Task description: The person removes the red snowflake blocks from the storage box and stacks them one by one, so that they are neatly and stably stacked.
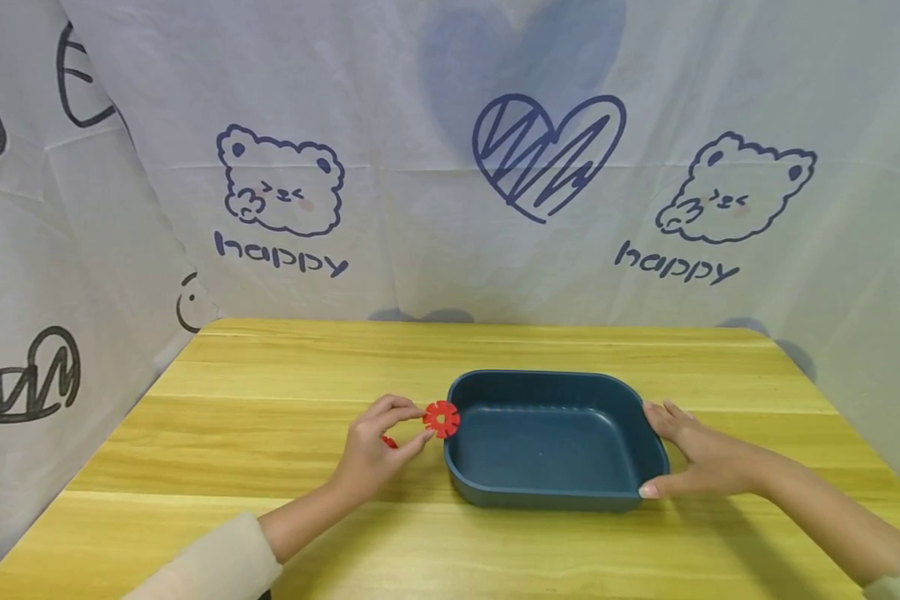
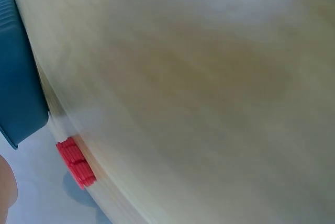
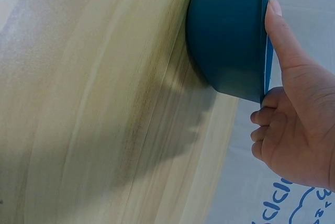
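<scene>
Between the thumb and fingertips of my left hand [image 1: 378,437], a flat red notched disc [image 1: 441,418] with a hole in its middle is pinched by its edge. It overlaps the left rim of a dark blue rectangular basin [image 1: 547,450]. More red shows behind that hand; in the left wrist view it is a short stack of red discs [image 2: 76,162] on the table, just left of the basin. My right hand [image 1: 693,454] holds the basin's right end, thumb at the near corner and fingers along the rim. The right wrist view shows the thumb lying on the rim [image 3: 266,51].
The basin stands on a yellow wood-grain table [image 1: 270,467]. A white cloth [image 1: 412,225] printed with bears and a heart hangs behind the table's far edge, and another cloth [image 1: 105,258] hangs along the left side.
</scene>
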### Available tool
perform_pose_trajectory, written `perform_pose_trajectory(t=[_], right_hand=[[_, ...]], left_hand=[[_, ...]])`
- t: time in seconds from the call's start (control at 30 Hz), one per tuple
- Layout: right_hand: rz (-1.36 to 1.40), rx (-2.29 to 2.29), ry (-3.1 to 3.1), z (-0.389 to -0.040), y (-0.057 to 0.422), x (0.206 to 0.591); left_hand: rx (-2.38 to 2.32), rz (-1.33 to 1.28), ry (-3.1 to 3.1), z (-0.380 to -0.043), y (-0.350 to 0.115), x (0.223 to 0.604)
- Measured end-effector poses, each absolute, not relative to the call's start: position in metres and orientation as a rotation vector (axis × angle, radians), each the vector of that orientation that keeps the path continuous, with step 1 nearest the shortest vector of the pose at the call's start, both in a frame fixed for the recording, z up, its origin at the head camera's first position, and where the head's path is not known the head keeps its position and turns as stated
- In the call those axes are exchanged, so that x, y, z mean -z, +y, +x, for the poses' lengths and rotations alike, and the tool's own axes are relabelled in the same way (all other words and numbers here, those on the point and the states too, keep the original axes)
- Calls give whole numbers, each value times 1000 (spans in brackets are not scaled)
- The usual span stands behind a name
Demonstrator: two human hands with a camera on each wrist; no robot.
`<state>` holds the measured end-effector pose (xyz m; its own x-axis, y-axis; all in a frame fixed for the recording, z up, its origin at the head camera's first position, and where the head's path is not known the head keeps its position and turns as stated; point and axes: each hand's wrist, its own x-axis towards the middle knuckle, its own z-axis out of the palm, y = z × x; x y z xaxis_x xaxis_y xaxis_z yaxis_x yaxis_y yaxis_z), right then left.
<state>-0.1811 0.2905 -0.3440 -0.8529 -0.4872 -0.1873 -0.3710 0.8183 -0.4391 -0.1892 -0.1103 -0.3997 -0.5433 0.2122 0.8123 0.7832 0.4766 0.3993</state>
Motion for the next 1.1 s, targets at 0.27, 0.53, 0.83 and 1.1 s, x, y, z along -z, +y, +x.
perform_pose_trajectory(t=[0.27, 0.53, 0.83, 1.1], right_hand=[[-652, 570, 2707, -181, 291, 343], [-659, 584, 2695, -181, 290, 342], [-659, 594, 2690, -181, 291, 342], [-659, 593, 2692, -181, 291, 342]], left_hand=[[1025, -778, -2060, -185, -123, 402], [1063, -671, -2170, -179, -139, 409], [1053, -618, -2243, -176, -151, 416], [965, -568, -2279, -172, -162, 425]])
